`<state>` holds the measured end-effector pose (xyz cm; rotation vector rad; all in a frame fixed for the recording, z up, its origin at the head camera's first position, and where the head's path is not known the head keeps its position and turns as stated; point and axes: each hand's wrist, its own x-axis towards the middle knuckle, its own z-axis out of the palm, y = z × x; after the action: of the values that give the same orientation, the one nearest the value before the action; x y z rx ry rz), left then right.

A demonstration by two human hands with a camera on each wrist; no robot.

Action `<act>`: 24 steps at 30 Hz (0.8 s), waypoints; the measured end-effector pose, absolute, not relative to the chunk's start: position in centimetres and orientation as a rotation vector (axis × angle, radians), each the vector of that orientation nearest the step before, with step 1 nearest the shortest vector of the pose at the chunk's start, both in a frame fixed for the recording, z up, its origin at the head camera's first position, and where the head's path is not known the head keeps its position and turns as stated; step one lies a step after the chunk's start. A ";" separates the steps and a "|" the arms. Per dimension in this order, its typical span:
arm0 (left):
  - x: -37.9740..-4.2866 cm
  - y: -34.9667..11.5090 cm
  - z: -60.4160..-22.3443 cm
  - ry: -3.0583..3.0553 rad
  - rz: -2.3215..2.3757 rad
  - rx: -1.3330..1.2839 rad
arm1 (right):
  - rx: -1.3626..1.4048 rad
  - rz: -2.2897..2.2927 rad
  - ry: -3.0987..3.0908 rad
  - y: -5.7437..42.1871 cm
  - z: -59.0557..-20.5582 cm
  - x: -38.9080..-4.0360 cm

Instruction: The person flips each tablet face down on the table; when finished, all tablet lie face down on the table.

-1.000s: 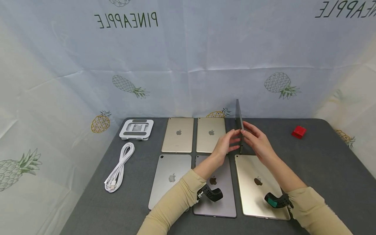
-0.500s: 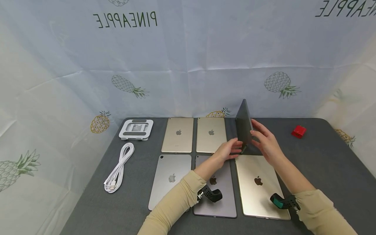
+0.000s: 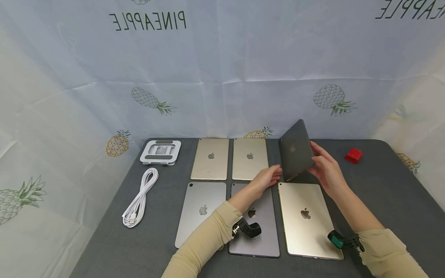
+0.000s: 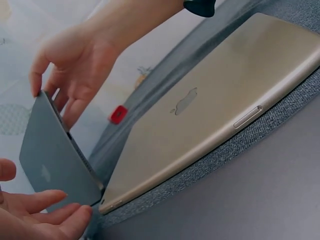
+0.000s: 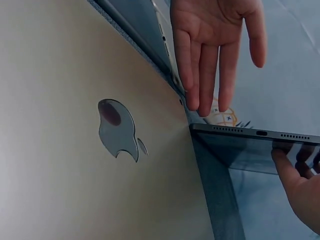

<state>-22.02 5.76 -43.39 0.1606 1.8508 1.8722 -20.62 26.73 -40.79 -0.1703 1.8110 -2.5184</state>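
Note:
A dark grey tablet (image 3: pixel 296 152) stands tilted on its left edge at the back of the table, its logo side turned up and left. My right hand (image 3: pixel 326 168) grips its raised right edge, thumb on one face and fingers on the other, as the left wrist view shows. My left hand (image 3: pixel 267 178) is beside the tablet's lower left corner, its fingers straight and holding nothing; in the right wrist view the left palm (image 5: pixel 212 55) faces the camera. Just in front lies a gold tablet (image 3: pixel 306 220), back up.
Left of it lie a purple-grey tablet (image 3: pixel 253 239), a silver tablet (image 3: pixel 201 212) and, behind, two gold tablets (image 3: pixel 211 159). A white folded stand (image 3: pixel 161 152) and a coiled white cable (image 3: pixel 140 199) are at far left. A red block (image 3: pixel 354 155) sits back right.
The dark tablet has leaned from nearly upright over to the right, showing its back. My right hand has moved right with its edge; my left hand has come off it.

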 end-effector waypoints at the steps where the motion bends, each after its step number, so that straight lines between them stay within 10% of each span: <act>1: -22.0 5.7 -43.4 1.851 1.872 0.160 | -0.167 -2.532 1.793 26.9 -40.9 -20.6; 24: -22.0 5.0 -43.9 1.854 1.878 0.143 | 0.199 -2.244 2.028 28.9 -43.4 -20.3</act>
<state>-22.02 4.96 -43.85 0.1434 1.8538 1.8784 -20.33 28.92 -43.43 0.1985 2.0281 -2.2438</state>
